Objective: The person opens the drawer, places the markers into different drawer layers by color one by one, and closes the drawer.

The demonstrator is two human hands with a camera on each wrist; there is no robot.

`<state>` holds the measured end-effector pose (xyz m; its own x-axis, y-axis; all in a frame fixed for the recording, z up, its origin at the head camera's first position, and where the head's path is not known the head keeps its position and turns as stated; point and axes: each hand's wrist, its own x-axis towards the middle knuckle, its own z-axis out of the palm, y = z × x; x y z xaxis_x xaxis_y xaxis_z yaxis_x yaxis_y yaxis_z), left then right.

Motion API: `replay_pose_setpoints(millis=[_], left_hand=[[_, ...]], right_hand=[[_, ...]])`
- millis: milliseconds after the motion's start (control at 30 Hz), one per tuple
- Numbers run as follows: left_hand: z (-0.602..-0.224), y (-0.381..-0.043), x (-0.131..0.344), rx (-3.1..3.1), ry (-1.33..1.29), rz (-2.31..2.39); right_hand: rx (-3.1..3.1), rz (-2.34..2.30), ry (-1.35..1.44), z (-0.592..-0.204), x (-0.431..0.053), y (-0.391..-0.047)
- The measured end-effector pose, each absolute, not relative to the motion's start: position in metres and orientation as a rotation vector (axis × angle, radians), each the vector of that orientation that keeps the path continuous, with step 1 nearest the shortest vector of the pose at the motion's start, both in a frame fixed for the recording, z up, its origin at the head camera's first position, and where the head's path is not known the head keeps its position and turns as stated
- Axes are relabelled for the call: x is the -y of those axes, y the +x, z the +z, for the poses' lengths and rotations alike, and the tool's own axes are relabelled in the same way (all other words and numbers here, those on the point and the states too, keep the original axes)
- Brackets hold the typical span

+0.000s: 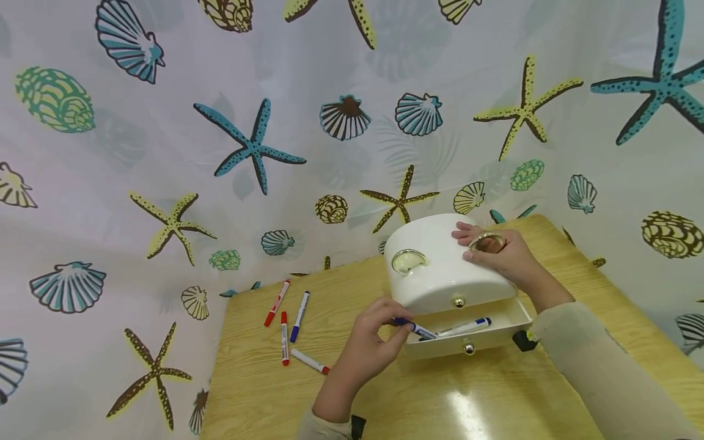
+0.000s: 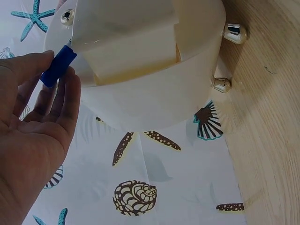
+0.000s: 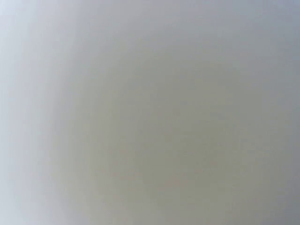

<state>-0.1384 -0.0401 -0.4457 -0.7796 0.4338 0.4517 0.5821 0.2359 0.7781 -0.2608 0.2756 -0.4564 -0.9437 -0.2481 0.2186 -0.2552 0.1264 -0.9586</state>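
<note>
A white rounded box [image 1: 434, 269] with gold knobs stands on the table, its lower drawer [image 1: 440, 349] pulled out. With thumb and fingers my left hand [image 1: 371, 339] pinches a marker [image 1: 422, 331] by its blue cap [image 2: 59, 66], the marker's other end reaching into the drawer. Another marker [image 1: 466, 327] with a blue end lies in the drawer. My right hand [image 1: 508, 253] rests on top of the box, thumb and fingers extended on either side of a gold-rimmed ring [image 1: 486, 240]. The right wrist view is a grey blur.
Left of the box, several loose markers lie on the wooden table [image 1: 253, 379]: a blue-capped marker [image 1: 299, 316] and others with red caps, such as a red-capped marker [image 1: 284, 339]. A curtain [image 1: 297, 208] printed with shells and starfish hangs behind the table.
</note>
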Motion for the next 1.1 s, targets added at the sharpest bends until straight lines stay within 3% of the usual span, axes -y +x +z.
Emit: replay_pose_setpoints(millis=[567,900,1100], left_hand=[[-0.464,-0.15,0.051,2.396,-0.924,-1.522],[-0.445,-0.14,0.056,2.399,-0.81,-1.537],[-0.464,-0.15,0.064,2.455,-0.758,-1.526]], right_hand=[[2.306,2.031,0.576,-0.453,-0.275,-0.258],[2.306,2.023,0.566,-0.453,-0.274,-0.259],[2.322,2.015,0.552,-0.452,-0.274,-0.259]])
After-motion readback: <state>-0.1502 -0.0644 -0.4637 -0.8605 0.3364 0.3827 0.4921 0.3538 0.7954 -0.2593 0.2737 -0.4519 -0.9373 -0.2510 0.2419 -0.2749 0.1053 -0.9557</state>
